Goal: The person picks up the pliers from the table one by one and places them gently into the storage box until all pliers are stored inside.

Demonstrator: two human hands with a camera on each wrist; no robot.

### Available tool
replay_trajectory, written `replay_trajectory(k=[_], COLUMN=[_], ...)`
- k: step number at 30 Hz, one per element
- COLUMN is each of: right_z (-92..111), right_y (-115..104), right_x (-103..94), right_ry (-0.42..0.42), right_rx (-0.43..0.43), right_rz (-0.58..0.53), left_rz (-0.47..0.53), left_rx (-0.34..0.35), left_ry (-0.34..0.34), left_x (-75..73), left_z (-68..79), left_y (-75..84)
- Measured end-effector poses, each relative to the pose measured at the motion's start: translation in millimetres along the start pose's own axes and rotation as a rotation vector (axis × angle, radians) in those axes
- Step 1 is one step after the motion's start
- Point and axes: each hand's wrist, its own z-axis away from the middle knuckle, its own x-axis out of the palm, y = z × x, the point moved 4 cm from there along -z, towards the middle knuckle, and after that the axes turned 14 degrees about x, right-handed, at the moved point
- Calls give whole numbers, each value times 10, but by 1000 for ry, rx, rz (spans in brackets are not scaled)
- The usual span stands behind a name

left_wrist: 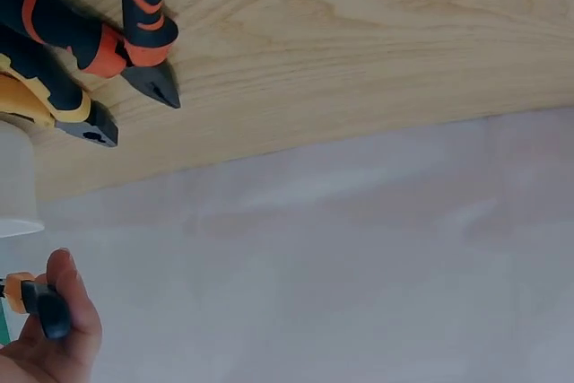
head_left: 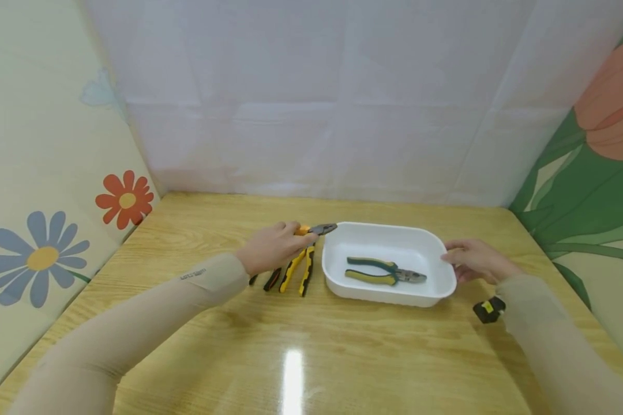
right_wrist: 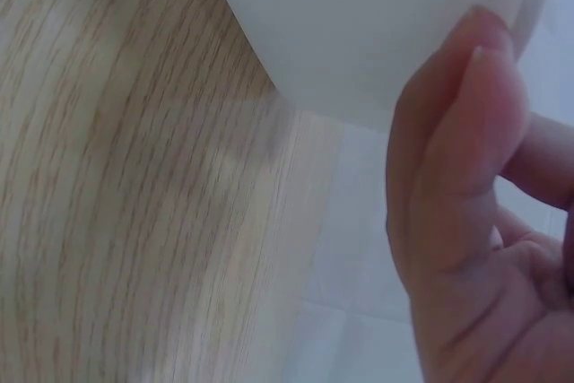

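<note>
My left hand (head_left: 275,245) holds a pair of orange-handled pliers (head_left: 323,229), their dark nose reaching the left rim of a white plastic tub (head_left: 384,297). In the left wrist view, thumb and fingers close around a dark handle end (left_wrist: 52,311). Inside the tub lie pliers with green and yellow handles (head_left: 372,279), nose to the right. At the tub's right end, my right hand (head_left: 480,259) grips the rim; the right wrist view shows the fingertips (right_wrist: 489,87) against its outer wall.
Left of the tub, yellow-and-black pliers (head_left: 307,271) and black-and-orange pliers (left_wrist: 148,42) lie side by side on the wooden table (head_left: 213,346). A small black-and-yellow object (head_left: 488,309) shows by the right wrist. A white cloth backdrop (head_left: 311,144) rises behind the table.
</note>
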Motion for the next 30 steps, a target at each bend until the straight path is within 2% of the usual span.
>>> replay_trajectory(k=[5, 13, 23, 27, 30], right_z=[9, 15, 16, 21, 24], right_y=[-7, -19, -26, -30, -31], right_x=[-4, 2, 1, 3, 2], right_ry=[-5, -13, -7, -5, -1], right_rx=[-5, -22, -14, -11, -12], right_rz=[0, -13, -6, -4, -2], left_rz=[-16, -27, 13, -1, -27], left_rx=[29, 73, 95, 113, 131], left_ry=[-38, -82, -99, -117, -100], left_x=[8, 65, 119, 147, 162], left_z=[-117, -219, -402, -464, -514], left_y=[19, 2, -1, 0, 3])
